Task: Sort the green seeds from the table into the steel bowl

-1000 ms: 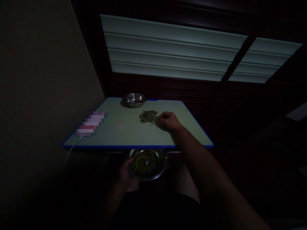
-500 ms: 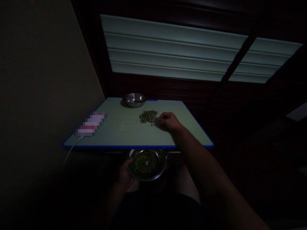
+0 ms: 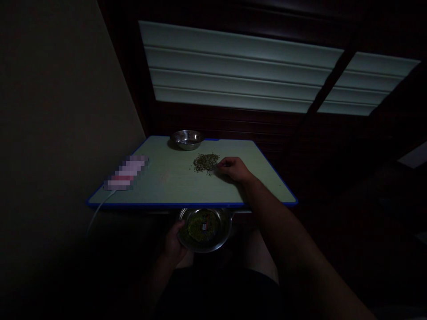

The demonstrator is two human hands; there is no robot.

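My left hand [image 3: 174,243] grips the left rim of a shiny metal bowl [image 3: 223,242], held below the table's front edge. Inside that bowl lies a mass of green grains [image 3: 196,226], with a small white, red and dark label showing on it. Above the tabletop, my right hand [image 3: 234,169] is closed in a pinch on a small translucent piece [image 3: 213,169], too dim to name. The piece touches the right side of a loose pile of small greenish-brown grains [image 3: 204,162]. A few grains lie scattered around the pile.
A second metal bowl [image 3: 187,141] stands at the back left of the pale, blue-edged table [image 3: 180,191]. At the left lies a blurred-out pinkish object [image 3: 128,171] with a white cable [image 3: 98,209]. A wall and dark slatted panels stand behind.
The translucent piece at my right fingertips has shifted slightly left against the edge of the grain pile. My left hand and the bowl have hardly moved.
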